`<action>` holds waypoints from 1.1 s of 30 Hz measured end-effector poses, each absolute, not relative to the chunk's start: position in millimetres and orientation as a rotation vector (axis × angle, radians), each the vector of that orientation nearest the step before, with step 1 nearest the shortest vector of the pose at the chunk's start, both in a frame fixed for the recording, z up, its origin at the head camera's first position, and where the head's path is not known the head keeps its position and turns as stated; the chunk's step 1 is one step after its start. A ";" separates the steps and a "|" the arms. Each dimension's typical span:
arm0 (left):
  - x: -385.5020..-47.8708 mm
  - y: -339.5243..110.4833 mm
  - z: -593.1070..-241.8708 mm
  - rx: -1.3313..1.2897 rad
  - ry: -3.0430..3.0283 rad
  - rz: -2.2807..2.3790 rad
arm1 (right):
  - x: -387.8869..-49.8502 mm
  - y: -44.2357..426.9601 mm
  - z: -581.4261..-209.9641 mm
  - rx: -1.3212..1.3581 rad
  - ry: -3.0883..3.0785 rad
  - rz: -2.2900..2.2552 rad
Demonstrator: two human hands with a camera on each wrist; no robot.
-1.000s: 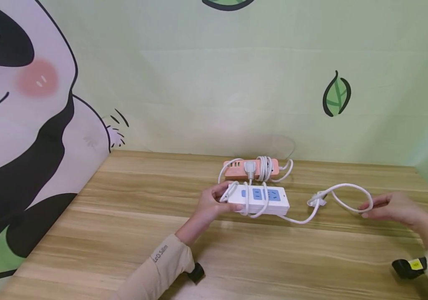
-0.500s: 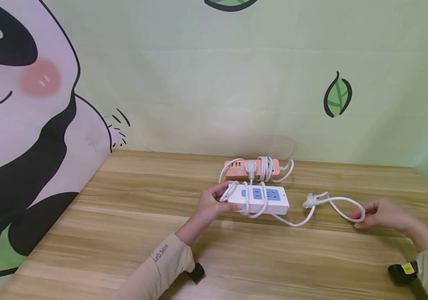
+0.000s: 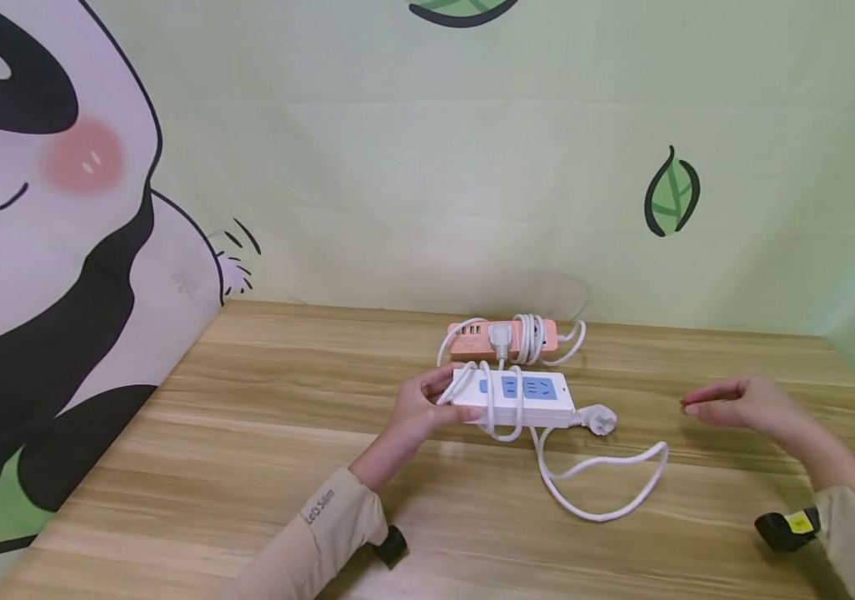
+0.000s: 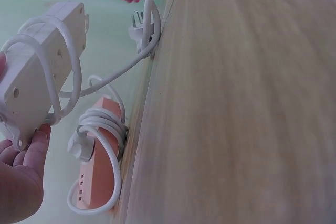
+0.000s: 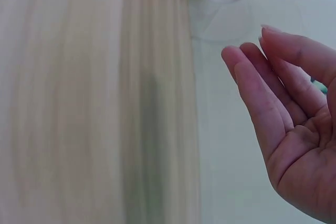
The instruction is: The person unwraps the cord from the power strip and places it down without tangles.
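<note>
White power strip held up by one hand, its cord hanging in a loop

From where I stand, the left hand grips the left end of the white power strip, thumb along the near edge and fingers round behind. On the right hand the fingers reach forward, slightly bent, with only a narrow space between their tips and the thumb; it is well apart from the strip and nearest to the cord's loop.

The strip is off the wooden table, blue sockets facing up. Its white cord winds loosely round the body, then drops in a wide loop toward the near side; whether the loop's lowest part touches the wood I can't tell. The plug is just beside the strip's right end, pins showing.

Behind it, close to the wall, an orange power strip sits on the table. A second white cord is wrapped tightly round its right half, and a second plug sits against its face.

Farther out, both forearms wear beige sleeves, with a small black device under each cuff. The pale green wall carries a panda drawing on the left and a leaf toward the right.
</note>
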State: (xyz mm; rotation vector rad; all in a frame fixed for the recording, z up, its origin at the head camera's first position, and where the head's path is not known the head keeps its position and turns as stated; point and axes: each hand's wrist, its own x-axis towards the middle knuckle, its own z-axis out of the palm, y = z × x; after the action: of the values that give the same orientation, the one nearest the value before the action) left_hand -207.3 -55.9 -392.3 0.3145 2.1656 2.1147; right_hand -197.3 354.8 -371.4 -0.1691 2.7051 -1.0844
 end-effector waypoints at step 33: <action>-211.9 -56.3 -385.0 0.420 2.112 2.133 | -243.6 225.3 -356.1 -0.364 2.038 -1.624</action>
State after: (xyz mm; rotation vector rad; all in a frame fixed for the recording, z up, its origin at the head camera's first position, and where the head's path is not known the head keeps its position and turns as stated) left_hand -211.9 -56.3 -385.0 0.4203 2.1123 2.1332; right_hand -243.6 225.3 -356.1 -0.3643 2.0382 -1.6237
